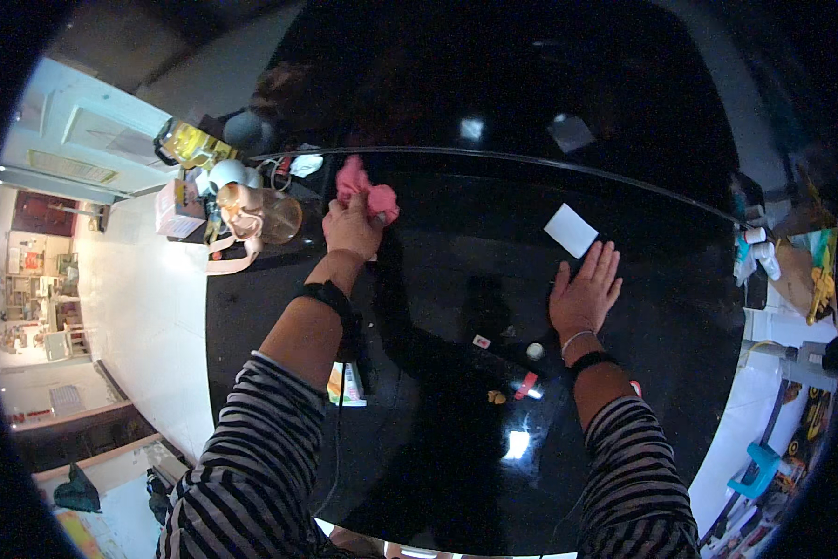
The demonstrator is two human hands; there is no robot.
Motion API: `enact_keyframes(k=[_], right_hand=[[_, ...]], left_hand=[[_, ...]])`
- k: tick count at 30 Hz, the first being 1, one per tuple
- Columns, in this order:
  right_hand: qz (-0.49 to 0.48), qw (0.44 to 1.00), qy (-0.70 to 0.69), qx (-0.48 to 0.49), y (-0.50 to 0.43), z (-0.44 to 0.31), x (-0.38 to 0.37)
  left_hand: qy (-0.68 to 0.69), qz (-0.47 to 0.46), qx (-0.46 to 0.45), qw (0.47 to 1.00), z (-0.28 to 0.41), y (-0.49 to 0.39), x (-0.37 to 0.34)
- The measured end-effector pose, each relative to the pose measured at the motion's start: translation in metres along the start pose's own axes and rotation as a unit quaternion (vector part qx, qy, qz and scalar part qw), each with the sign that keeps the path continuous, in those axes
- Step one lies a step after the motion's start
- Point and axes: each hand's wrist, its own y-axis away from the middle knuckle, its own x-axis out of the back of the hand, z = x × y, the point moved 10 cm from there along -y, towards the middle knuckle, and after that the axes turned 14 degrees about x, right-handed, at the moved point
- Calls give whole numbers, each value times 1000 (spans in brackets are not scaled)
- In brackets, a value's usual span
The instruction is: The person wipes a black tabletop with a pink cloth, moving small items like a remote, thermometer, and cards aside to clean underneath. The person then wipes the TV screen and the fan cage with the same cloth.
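Observation:
My left hand (pixel 354 230) grips a crumpled pink cloth (pixel 366 189), which lies on the glossy black table (pixel 447 272) near its far edge. My right hand (pixel 586 297) rests palm down farther right, thumb apart from the fingers, holding nothing. Just beyond its fingertips is a white square of paper (pixel 571 230); whether they touch it I cannot tell. Between my forearms lie a small red and white item (pixel 526 386), a round white lid-like piece (pixel 535 351), a small white tile-like piece (pixel 482 342) and brown crumb-like pieces (pixel 496 397).
Left of the cloth stand an amber-tinted plastic bottle (pixel 279 215) with a strap, a pink box (pixel 180 208) and a yellow-filled bottle (pixel 195 143). A printed packet (pixel 346 384) lies beside my left forearm. Small white bottles (pixel 764 255) crowd the right side.

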Motion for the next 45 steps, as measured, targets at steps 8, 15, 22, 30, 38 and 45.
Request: enact_keyframes(k=[8, 15, 22, 30, 38, 45], right_hand=[[6, 1000, 6, -2, -1, 0, 2], [20, 1000, 13, 2, -2, 0, 4], [18, 999, 31, 8, 1, 1, -4], [22, 999, 48, 5, -1, 3, -8], [35, 998, 47, 25, 1, 1, -4], [1, 1000, 27, 12, 0, 2, -9]], left_hand=[[36, -62, -205, 976, 142, 94, -86], [241, -178, -306, 903, 118, 182, -52], [72, 75, -21, 994, -83, 65, 20], [73, -58, -183, 979, 52, 124, -64], [234, -207, -226, 923, 95, 176, -33], [130, -26, 94, 987, -137, 62, 22]])
